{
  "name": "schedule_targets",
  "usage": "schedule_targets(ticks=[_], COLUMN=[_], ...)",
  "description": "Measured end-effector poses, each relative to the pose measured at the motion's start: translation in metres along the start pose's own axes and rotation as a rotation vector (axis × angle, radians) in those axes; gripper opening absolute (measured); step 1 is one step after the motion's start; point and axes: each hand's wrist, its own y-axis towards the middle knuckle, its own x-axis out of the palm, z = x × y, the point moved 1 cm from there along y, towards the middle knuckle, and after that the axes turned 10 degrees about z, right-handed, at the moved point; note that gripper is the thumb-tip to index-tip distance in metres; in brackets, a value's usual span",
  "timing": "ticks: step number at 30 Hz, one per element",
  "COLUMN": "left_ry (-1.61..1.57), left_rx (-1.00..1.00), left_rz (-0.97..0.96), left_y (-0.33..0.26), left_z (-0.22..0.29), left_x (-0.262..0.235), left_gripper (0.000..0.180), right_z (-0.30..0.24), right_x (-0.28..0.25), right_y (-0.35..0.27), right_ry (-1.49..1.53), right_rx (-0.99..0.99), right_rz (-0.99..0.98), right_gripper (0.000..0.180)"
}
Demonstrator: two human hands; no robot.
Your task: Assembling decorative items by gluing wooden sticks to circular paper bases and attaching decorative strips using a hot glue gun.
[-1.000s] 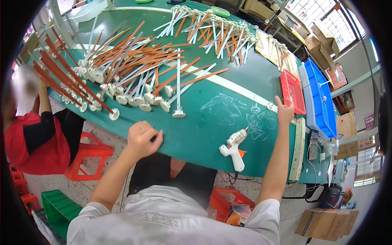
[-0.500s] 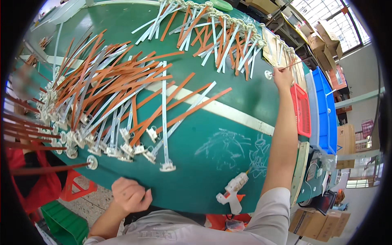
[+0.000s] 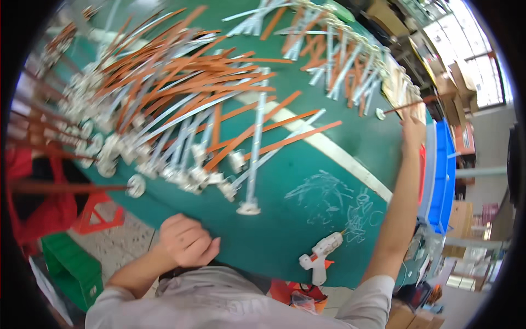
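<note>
Near the right edge of the worktop (image 3: 257, 238), blur hides from us how the right hand (image 3: 413, 130) grips the brown strip (image 3: 404, 106); the right forearm (image 3: 397, 213) covers most of the red basket (image 3: 422, 170). At the near edge's left end, blurred strips (image 3: 68, 188) partly hide a co-worker's red clothing (image 3: 41, 219).

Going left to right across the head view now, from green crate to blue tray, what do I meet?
Green crate → left hand → frontmost white strip with its base → white glue gun → right hand → blue tray.
</note>
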Motion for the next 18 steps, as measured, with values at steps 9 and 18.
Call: schedule_targets(ticks=[9, 18], left_ry=[0.051, 0.097], left_rx=[-0.021, -0.034], left_rz=[0.092, 0.163], left_y=[-0.009, -0.014], left_z=[0.002, 0.002], left_x=[-0.005, -0.004], left_gripper=[0.025, 0.027], right_z=[-0.23, -0.24], right_x=[-0.047, -0.026], right_y=[-0.241, -0.297], right_ry=[0.304, 0.179], right_rx=[-1.294, -0.366], right_rz=[-0.231, -0.884], right_gripper=[0.009, 0.032])
